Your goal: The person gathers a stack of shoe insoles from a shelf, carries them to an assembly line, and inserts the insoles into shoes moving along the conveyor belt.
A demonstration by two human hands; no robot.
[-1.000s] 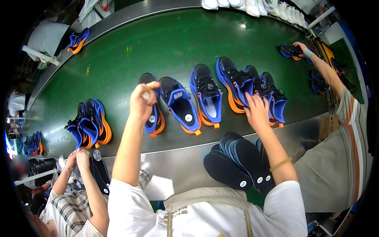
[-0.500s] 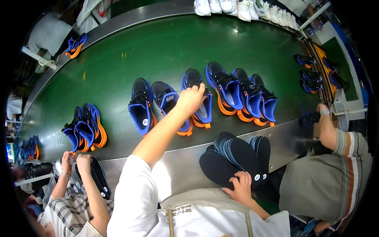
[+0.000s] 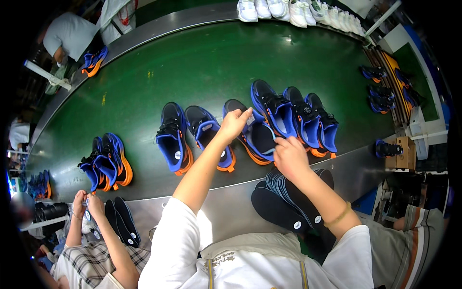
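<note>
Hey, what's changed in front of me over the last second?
Your right hand left the three right-hand sneakers, dropped to the insole stack, then came up, gripping a black insole inside the sneaker beside them. Your left hand moved right to that sneaker's tongue. Those three stayed put.
</note>
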